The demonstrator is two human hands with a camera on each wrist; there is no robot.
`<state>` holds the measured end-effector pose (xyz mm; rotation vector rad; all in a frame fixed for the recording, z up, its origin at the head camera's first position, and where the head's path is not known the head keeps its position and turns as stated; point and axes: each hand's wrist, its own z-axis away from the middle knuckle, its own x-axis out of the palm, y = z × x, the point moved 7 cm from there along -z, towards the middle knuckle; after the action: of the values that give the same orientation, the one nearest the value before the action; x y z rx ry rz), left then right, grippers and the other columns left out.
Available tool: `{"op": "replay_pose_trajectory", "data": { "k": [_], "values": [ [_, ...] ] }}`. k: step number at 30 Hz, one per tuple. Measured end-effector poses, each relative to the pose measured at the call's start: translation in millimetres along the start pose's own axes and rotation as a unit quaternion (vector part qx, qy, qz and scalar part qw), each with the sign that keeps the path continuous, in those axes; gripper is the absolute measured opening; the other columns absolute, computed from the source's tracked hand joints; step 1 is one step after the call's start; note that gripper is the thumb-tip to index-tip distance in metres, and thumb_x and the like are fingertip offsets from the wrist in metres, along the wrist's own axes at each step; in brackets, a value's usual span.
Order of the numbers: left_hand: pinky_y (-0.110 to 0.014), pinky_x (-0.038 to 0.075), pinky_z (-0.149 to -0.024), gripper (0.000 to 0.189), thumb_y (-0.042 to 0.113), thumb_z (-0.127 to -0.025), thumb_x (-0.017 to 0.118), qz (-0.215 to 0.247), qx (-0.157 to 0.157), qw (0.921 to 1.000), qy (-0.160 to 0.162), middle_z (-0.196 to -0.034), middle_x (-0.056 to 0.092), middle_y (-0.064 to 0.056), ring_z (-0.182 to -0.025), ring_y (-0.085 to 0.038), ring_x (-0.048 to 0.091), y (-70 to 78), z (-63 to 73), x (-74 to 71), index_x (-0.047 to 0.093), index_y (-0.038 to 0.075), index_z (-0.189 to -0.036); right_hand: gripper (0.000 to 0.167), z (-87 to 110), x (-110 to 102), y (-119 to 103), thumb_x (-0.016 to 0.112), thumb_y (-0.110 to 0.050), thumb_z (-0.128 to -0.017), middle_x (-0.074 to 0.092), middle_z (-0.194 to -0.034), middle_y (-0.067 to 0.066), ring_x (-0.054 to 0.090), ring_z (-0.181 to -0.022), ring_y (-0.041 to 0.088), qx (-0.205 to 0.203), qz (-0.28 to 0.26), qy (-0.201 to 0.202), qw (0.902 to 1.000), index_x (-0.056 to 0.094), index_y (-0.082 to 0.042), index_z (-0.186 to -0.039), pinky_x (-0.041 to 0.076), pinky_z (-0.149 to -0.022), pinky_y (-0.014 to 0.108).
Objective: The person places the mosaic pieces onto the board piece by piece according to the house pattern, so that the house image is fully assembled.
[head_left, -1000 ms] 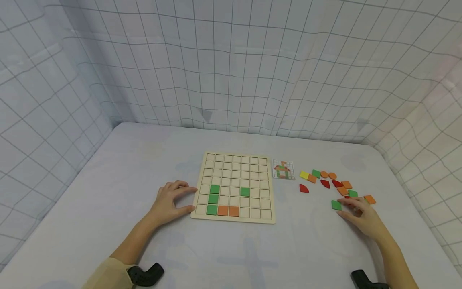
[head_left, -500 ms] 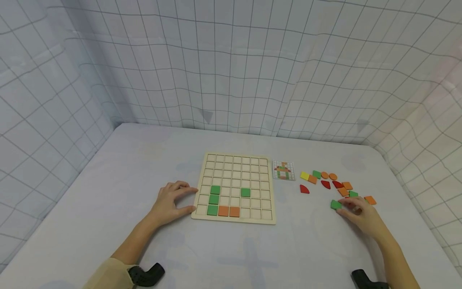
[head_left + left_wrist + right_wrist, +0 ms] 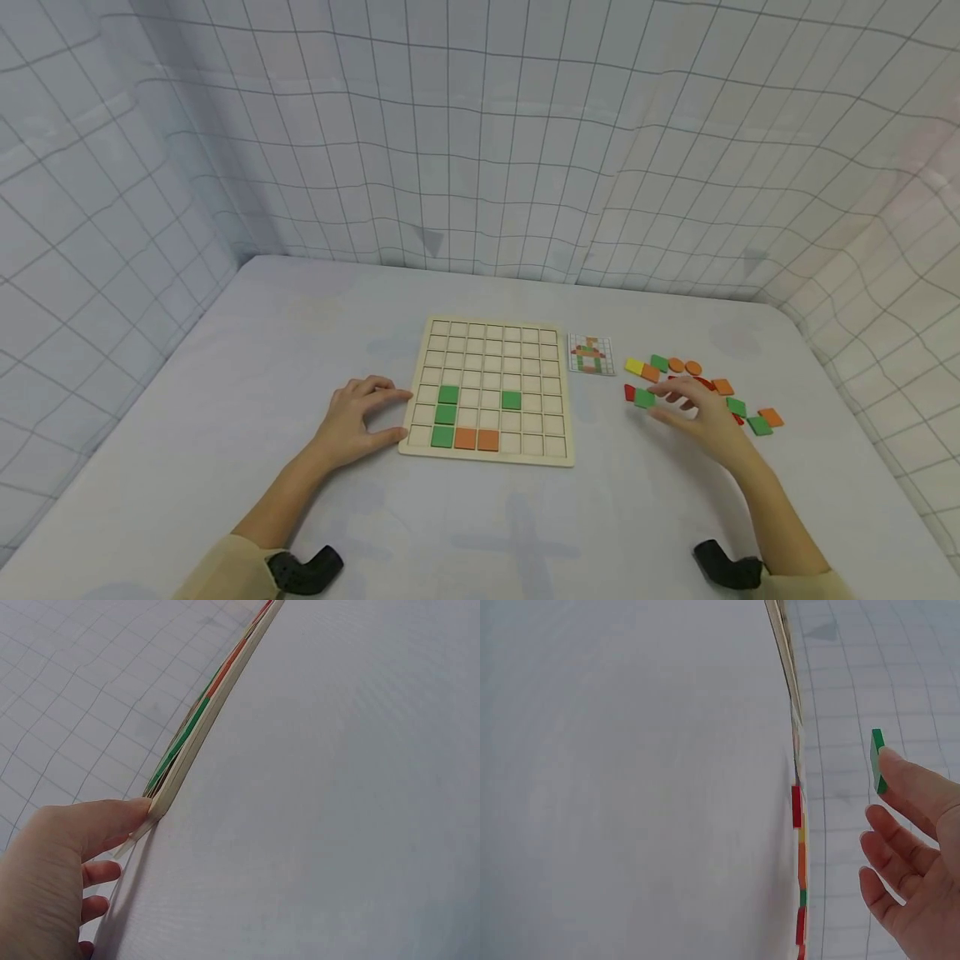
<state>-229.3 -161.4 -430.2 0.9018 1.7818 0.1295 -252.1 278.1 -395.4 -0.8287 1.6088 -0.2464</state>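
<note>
In the head view, my right hand (image 3: 697,417) pinches a green square tile (image 3: 644,398) between thumb and fingertips. The right wrist view shows this green tile (image 3: 878,761) edge-on, held up off the table, the other fingers loosely bent below. A pale wooden grid board (image 3: 491,362) lies at mid-table. Several green tiles (image 3: 445,414) and two orange tiles (image 3: 476,439) sit in its lower cells. At the board's left edge rests my left hand (image 3: 356,425), thumb and index fingertip touching the edge some way apart. Close up, the left thumb (image 3: 112,825) meets the board's corner.
A small pattern card (image 3: 590,354) lies just right of the board. Beyond it are loose pieces: a yellow tile (image 3: 633,367), orange discs (image 3: 684,366), orange squares (image 3: 770,417), green squares (image 3: 760,426) and red quarter-circles, partly behind the right hand. A gridded curtain (image 3: 480,150) surrounds the table.
My right hand has lifted the green tile from the right-hand pile and carried it left toward the card, uncovering another green tile. The left hand stays at the board's edge.
</note>
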Motion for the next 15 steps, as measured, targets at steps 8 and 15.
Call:
{"op": "replay_pose_trajectory", "data": {
  "k": [8,15],
  "values": [
    [-0.046,0.030,-0.076,0.044,0.029,-0.068,0.077,0.000,-0.004,1.0000,-0.003,-0.106,0.055,-0.006,-0.094,-0.027,0.046,-0.5,0.2,-0.1,0.067,0.015,-0.109,0.030,-23.5,30,-34,0.073,-0.014,-0.078,0.061,-0.100,0.006,0.052,-0.088,0.022,-0.026,-0.026,-0.007,0.9993,0.065,-0.007,-0.105,0.045,-0.074,0.032],
    [-0.047,0.029,-0.077,0.045,0.029,-0.068,0.077,0.002,-0.009,0.9999,-0.006,-0.107,0.055,-0.006,-0.096,-0.028,0.046,-0.9,0.0,0.3,0.066,0.015,-0.110,0.028,-36.0,56,-62,0.072,-0.013,-0.078,0.060,-0.108,0.012,0.053,-0.089,0.023,-0.051,-0.040,-0.018,0.9977,0.064,-0.006,-0.105,0.045,-0.074,0.035]
  ]
}}
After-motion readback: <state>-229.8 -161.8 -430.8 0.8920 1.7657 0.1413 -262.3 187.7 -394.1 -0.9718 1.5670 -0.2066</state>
